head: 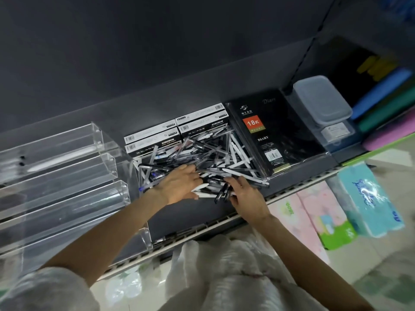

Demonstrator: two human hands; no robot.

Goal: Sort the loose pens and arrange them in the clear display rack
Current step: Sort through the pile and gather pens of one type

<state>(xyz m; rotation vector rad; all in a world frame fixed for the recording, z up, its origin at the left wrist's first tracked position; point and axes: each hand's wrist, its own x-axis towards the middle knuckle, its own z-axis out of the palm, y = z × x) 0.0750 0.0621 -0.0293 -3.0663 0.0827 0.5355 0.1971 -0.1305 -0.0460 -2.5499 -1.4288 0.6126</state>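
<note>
While both hands are reaching into the pen pile (202, 153) on the shelf (292, 189), the left hand (179, 185) is lying flat, fingers straight. The right hand (247, 198) is gripping several dark pens (221, 194); the clear rack (67, 176) is standing just left.

Both hands are in the pen pile (197, 158) on the shelf (202, 223): left hand (179, 185) flat over some white pens, right hand (247, 198) gripping dark ones. Clear rack (60, 176) sits left, a black diary (269, 140) right.

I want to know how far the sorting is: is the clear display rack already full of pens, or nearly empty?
Nearly empty. The clear display rack shows about two white pens in its upper tiers; the pen pile lies on the shelf.
</note>
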